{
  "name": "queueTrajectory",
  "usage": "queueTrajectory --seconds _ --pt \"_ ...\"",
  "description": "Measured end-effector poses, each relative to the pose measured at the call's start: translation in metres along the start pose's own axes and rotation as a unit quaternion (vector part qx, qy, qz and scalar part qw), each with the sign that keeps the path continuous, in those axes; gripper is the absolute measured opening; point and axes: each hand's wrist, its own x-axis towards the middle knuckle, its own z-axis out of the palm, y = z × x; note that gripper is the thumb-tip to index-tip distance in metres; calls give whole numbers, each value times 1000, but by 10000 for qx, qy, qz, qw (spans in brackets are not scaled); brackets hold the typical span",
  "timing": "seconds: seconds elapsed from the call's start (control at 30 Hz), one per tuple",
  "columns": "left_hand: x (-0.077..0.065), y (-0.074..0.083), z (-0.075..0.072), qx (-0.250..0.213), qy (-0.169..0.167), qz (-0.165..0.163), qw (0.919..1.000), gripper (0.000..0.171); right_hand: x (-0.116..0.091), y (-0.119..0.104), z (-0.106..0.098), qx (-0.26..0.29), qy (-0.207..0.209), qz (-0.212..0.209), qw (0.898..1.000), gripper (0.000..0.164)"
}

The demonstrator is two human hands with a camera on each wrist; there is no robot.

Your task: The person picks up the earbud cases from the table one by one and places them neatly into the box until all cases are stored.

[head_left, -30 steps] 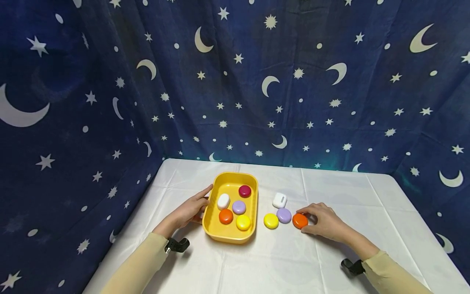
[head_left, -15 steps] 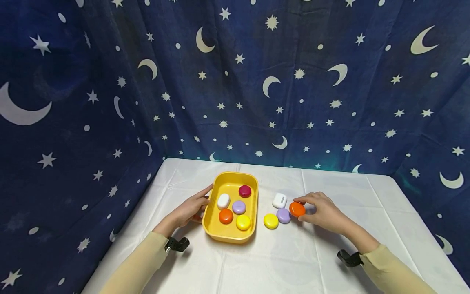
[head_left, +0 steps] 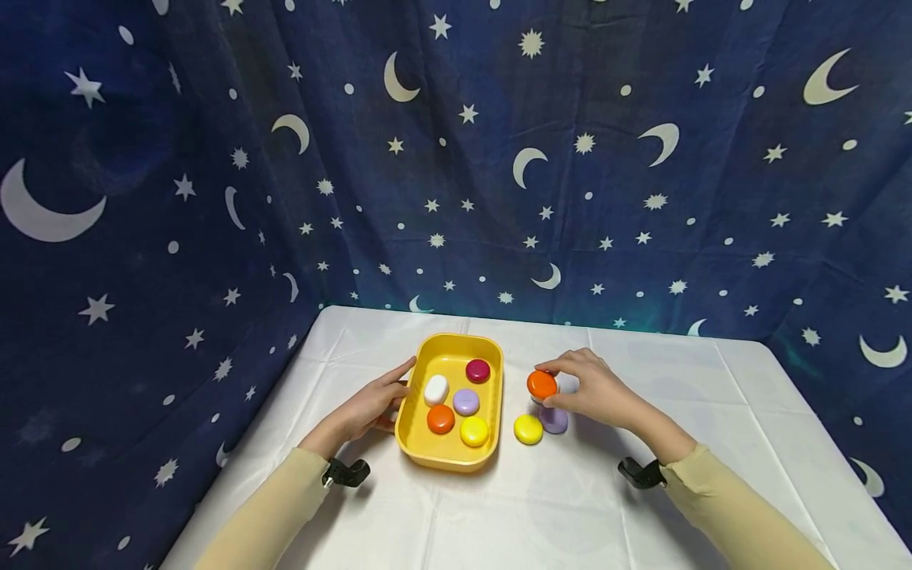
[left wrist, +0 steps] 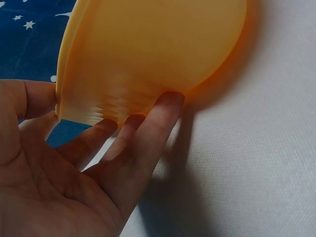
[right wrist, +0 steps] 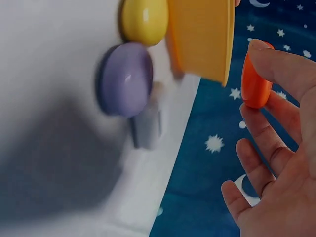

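My right hand [head_left: 598, 392] pinches a glossy orange round disc [head_left: 542, 385] between thumb and fingers, held above the table to the right of a yellow tray [head_left: 409, 451]. In the right wrist view the orange disc [right wrist: 256, 81] stands on edge against the fingertips. Below that hand lie a purple disc [head_left: 554, 420] and a yellow disc [head_left: 528, 429], along with a white squarish case [head_left: 568, 383], largely hidden by the hand. My left hand [head_left: 369, 408] touches the tray's left outer wall; the left wrist view shows its fingertips [left wrist: 170, 101] resting on that wall.
Inside the tray are a dark red disc [head_left: 477, 370], a white oval piece [head_left: 436, 389], a purple disc [head_left: 466, 402], an orange disc [head_left: 440, 419] and a yellow disc [head_left: 473, 431]. A white cloth [head_left: 527, 514] covers the table; a starry blue curtain [head_left: 484, 198] hangs behind.
My right hand has lifted the orange disc off the table and carried it left, above the white case and purple disc. The left hand stays at the tray.
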Motion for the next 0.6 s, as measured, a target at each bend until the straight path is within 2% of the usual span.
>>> queueTrajectory --seconds 0.3,0.6 --pt "1 -1 0 29 68 -21 10000 63 27 -28 6 159 -269 265 9992 55" --pt "0 -1 0 58 -57 55 10000 64 53 -42 20 -47 -386 195 9991 51"
